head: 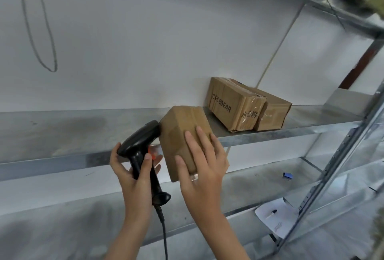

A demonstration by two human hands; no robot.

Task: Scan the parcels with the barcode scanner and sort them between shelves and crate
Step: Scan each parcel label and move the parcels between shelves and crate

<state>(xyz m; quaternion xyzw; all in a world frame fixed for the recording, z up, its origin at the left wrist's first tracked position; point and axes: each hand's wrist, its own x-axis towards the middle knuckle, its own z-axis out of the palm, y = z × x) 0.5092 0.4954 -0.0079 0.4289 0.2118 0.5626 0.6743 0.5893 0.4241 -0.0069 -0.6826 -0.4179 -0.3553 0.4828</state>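
Against the front edge of the grey metal shelf (62, 135), my right hand (204, 162) lies with fingers spread and nearly straight over a plain brown cardboard parcel (182, 133), tilting it on the lip. My left hand (133, 168) curls round the grip of a black corded barcode scanner (141, 145), whose head touches the parcel's left face. Farther right on the same shelf sit a taped brown box printed CECEBEAR (232, 104) and, just beside it, a second brown box (272, 110).
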